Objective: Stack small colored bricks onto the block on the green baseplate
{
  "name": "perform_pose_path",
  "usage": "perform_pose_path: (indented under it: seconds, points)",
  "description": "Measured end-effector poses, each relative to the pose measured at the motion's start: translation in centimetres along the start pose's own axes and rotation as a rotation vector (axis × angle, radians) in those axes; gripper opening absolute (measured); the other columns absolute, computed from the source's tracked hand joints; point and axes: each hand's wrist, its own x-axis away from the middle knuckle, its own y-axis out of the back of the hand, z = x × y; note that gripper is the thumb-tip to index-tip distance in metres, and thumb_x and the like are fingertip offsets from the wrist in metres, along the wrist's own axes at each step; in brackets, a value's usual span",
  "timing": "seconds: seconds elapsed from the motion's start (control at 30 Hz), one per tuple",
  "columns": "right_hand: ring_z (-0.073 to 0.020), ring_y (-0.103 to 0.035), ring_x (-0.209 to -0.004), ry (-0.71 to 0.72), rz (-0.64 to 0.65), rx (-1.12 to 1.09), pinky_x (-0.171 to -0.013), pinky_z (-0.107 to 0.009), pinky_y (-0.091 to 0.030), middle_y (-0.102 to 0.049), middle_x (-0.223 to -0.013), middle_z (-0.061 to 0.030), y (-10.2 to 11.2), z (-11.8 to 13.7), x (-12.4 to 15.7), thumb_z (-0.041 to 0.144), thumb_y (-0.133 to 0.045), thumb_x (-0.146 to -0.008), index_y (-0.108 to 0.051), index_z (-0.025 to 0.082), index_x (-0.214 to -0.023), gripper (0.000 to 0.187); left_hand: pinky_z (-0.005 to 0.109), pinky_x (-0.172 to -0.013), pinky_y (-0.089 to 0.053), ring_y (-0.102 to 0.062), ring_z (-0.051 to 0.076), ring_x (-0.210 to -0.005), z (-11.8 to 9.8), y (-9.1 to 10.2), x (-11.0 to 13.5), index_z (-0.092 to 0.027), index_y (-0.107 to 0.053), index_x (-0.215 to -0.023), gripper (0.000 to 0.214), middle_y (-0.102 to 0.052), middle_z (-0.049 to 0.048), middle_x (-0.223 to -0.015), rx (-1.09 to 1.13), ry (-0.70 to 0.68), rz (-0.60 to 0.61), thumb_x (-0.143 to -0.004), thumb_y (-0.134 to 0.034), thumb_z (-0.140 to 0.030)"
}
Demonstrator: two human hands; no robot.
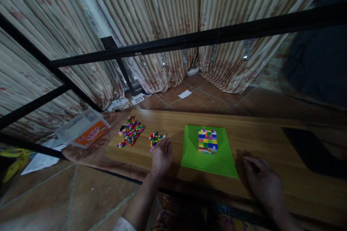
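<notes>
A bright green baseplate (208, 157) lies on the wooden table (257, 137), with a square block of many-coloured small bricks (207, 140) built on its far half. My left hand (162, 157) rests on the table just left of the plate, fingers curled, its tips touching a small heap of loose bricks (155, 139). A bigger heap of loose coloured bricks (130, 131) lies farther left. My right hand (264, 180) lies on the table to the right of the plate, fingers loosely bent; I see nothing in it.
A clear plastic box with an orange label (84, 128) stands at the table's left end. A dark flat object (311, 148) lies on the right. Black frame bars (195, 39) cross in front of striped curtains (168, 11). Papers (185, 94) lie on the tiled floor.
</notes>
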Motion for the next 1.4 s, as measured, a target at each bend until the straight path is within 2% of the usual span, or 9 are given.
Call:
perform_pose_path:
  seconds: [0.1, 0.2, 0.5, 0.73, 0.83, 0.97, 1.07, 1.2, 1.4]
  points:
    - [-0.0225, -0.067, -0.081, -0.009, 0.029, 0.02, -0.072, -0.034, -0.051, -0.07, -0.097, -0.0089, 0.0, -0.3, 0.0, 0.052, -0.042, -0.089, -0.067, 0.02, -0.092, 0.041, 0.03, -0.08, -0.053, -0.067, 0.018, -0.09, 1.8, 0.6, 0.5, -0.021, -0.067, -0.099, 0.021, -0.071, 0.0052, -0.096, -0.025, 0.103, -0.005, -0.09, -0.05, -0.013]
    - [-0.0232, -0.068, -0.08, -0.015, 0.05, 0.049, -0.071, -0.035, -0.051, -0.07, -0.1, -0.0091, 0.1, -0.3, 0.0, 0.053, -0.042, -0.089, -0.067, 0.021, -0.093, 0.041, 0.029, -0.078, -0.053, -0.066, 0.017, -0.087, 2.3, 0.8, 0.1, -0.021, -0.067, -0.099, 0.021, -0.07, 0.0052, -0.095, -0.088, 0.15, 0.017, -0.089, -0.05, -0.013]
    - [-0.0256, -0.067, -0.082, -0.031, 0.04, 0.079, -0.069, -0.036, -0.051, -0.07, -0.099, -0.0105, 0.1, -0.2, 0.0, 0.056, -0.04, -0.089, -0.066, 0.021, -0.09, 0.044, 0.033, -0.078, -0.049, -0.063, 0.022, -0.09, 1.4, -0.3, -1.8, -0.017, -0.065, -0.091, 0.013, -0.066, 0.0097, -0.095, -0.389, 0.13, 0.197, -0.089, -0.054, -0.022]
    - [-0.0251, -0.067, -0.082, -0.037, 0.042, 0.07, -0.072, -0.038, -0.052, -0.07, -0.1, -0.0106, 0.3, 0.1, -0.1, 0.057, -0.039, -0.089, -0.067, 0.019, -0.091, 0.047, 0.031, -0.072, -0.045, -0.063, 0.023, -0.089, 1.0, -0.9, -2.5, -0.017, -0.065, -0.09, 0.019, -0.067, 0.0102, -0.09, -0.453, 0.133, 0.279, -0.091, -0.047, -0.015]
    - [-0.0251, -0.067, -0.083, -0.01, 0.031, 0.044, -0.073, -0.037, -0.052, -0.07, -0.098, -0.0109, 0.3, 0.2, -0.2, 0.055, -0.04, -0.089, -0.067, 0.019, -0.091, 0.046, 0.03, -0.07, -0.045, -0.063, 0.023, -0.089, 0.9, -0.7, -2.8, -0.018, -0.066, -0.092, 0.021, -0.068, 0.0094, -0.091, -0.461, 0.135, 0.263, -0.092, -0.045, -0.016]
    - [-0.0243, -0.068, -0.082, -0.02, 0.024, 0.02, -0.073, -0.036, -0.051, -0.07, -0.096, -0.0099, 0.2, 0.3, -0.2, 0.054, -0.041, -0.089, -0.067, 0.02, -0.089, 0.042, 0.028, -0.074, -0.046, -0.064, 0.02, -0.088, 0.2, -0.4, -3.3, -0.019, -0.067, -0.092, 0.021, -0.069, 0.0072, -0.093, -0.354, 0.118, 0.173, -0.092, -0.046, -0.018]
    - [-0.0238, -0.067, -0.084, -0.017, 0.022, -0.001, -0.075, -0.035, -0.051, -0.07, -0.097, -0.0097, 0.1, 0.4, -0.2, 0.052, -0.043, -0.09, -0.066, 0.02, -0.089, 0.039, 0.026, -0.073, -0.047, -0.065, 0.016, -0.08, -1.3, -0.6, -3.7, -0.019, -0.068, -0.092, 0.02, -0.071, 0.005, -0.088, -0.128, 0.129, 0.144, -0.091, -0.048, -0.018]
    - [-0.0236, -0.067, -0.085, -0.027, 0.022, -0.006, -0.076, -0.035, -0.051, -0.07, -0.096, -0.0098, 0.1, 0.4, -0.2, 0.049, -0.044, -0.09, -0.066, 0.02, -0.089, 0.036, 0.023, -0.069, -0.049, -0.066, 0.014, -0.077, -4.5, -1.4, -3.9, -0.02, -0.07, -0.094, 0.019, -0.073, 0.0031, -0.089, 0.192, 0.091, 0.164, -0.091, -0.051, -0.021]
    - [-0.0226, -0.067, -0.086, -0.036, 0.047, -0.001, -0.075, -0.034, -0.051, -0.069, -0.099, -0.0086, 0.0, 0.5, -0.2, 0.046, -0.044, -0.091, -0.066, 0.021, -0.092, 0.033, 0.024, -0.071, -0.049, -0.065, 0.013, -0.077, -8.2, -3.1, -4.2, -0.022, -0.071, -0.09, 0.017, -0.072, 0.0011, -0.086, 0.28, 0.055, 0.21, -0.091, -0.054, -0.024]
